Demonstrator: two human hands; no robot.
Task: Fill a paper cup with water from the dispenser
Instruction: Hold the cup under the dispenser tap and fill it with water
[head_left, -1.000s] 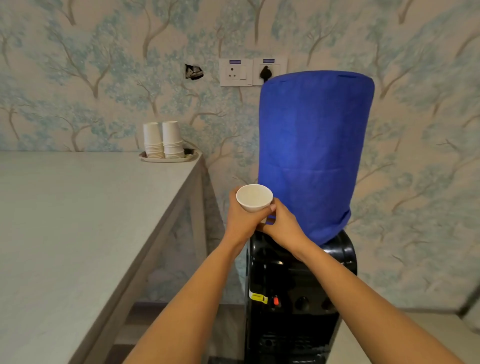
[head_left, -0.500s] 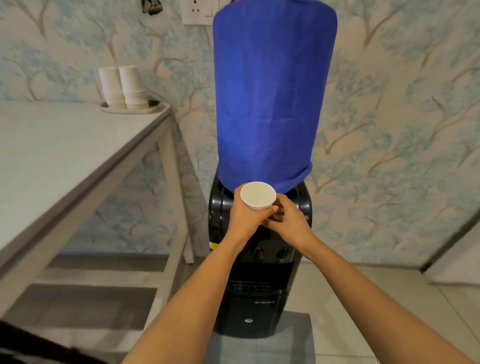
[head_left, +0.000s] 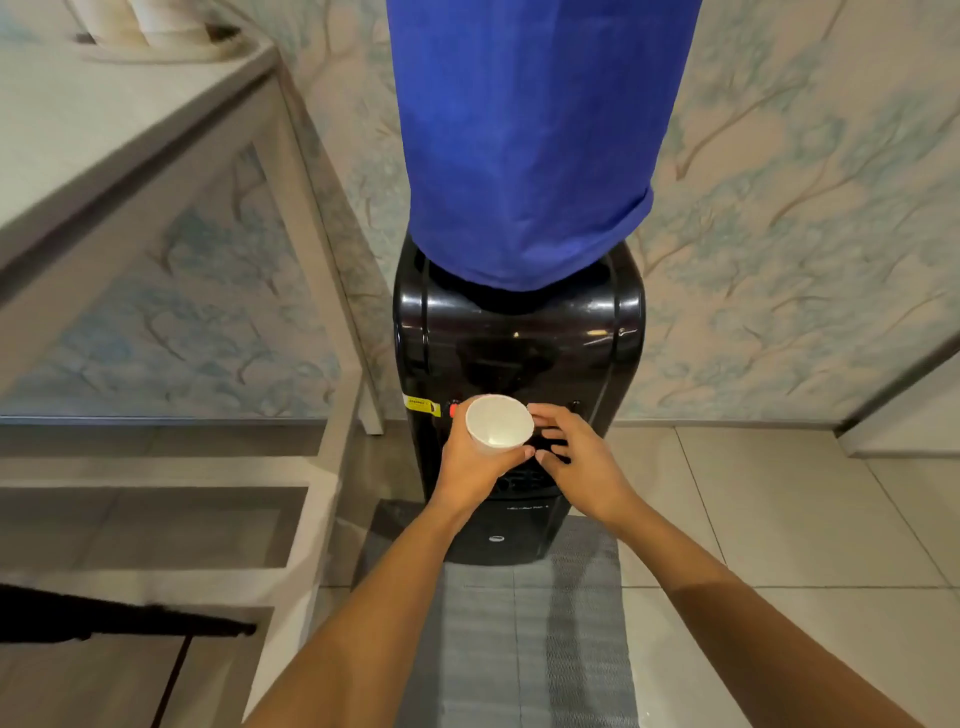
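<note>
Fingers of the left hand (head_left: 470, 462) wrap an empty paper cup (head_left: 499, 421); right hand (head_left: 579, 460) fingers spread loosely beside it.

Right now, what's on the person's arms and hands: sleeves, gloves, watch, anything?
Nothing worn. Both forearms are bare for their whole visible length, with no sleeve edge in frame. The left hand and right hand have no gloves, rings, watch or bands showing. No markings or cables are visible.

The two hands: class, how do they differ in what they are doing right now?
The left hand is wrapped round the paper cup, holding it upright with its mouth open; the right hand holds nothing. The left hand's fingers are curled; the right hand's are spread, tips towards the dispenser front beside the cup. Both are bare and level with the dispenser's taps.
</note>
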